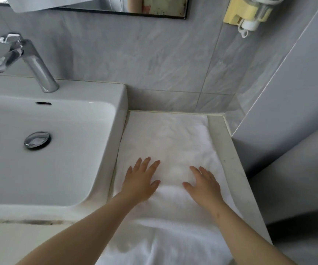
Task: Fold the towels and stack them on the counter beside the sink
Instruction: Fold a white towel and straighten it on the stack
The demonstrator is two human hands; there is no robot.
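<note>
A white towel [169, 138] lies spread over the counter [229, 161] to the right of the sink [45, 169]. Its near end hangs over the counter's front edge. My left hand [141, 180] rests flat on the towel's left part, fingers straight and spread. My right hand [204, 184] lies flat on the towel a little to the right, fingers straight too. Both palms press on the cloth and neither holds anything.
A chrome tap [30, 60] stands at the back of the white sink, with a round drain plug [37, 139] in the basin. A yellow wall dispenser [250, 14] hangs at the upper right. Grey tiled walls close off the back and right.
</note>
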